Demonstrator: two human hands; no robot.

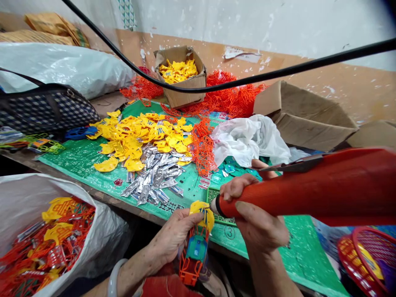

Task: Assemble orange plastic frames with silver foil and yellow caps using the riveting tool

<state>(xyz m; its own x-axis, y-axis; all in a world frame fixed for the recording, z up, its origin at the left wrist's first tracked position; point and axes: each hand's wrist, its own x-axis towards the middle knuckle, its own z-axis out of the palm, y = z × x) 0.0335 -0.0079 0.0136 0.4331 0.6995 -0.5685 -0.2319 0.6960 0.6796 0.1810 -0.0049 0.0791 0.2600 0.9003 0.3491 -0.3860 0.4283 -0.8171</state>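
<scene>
My left hand [173, 235] is closed around a small toy assembly [195, 247]: an orange plastic frame with a teal part inside and a yellow cap on top. My right hand [253, 214] grips a large red power screwdriver [309, 187], whose black tip touches the yellow cap. Both hands hover at the near edge of a table covered by a green mat [80, 159]. On the mat lie a heap of yellow caps [139, 134], a pile of silver metal strips [156, 171] and orange frames [202, 146].
A white sack [46, 239] at the lower left holds finished pieces. At the back stand a cardboard box of yellow caps [181, 76], more orange frames [230, 99], a white plastic bag [247, 138] and an open carton [305, 117]. A checked bag [43, 109] sits left; black cables cross overhead.
</scene>
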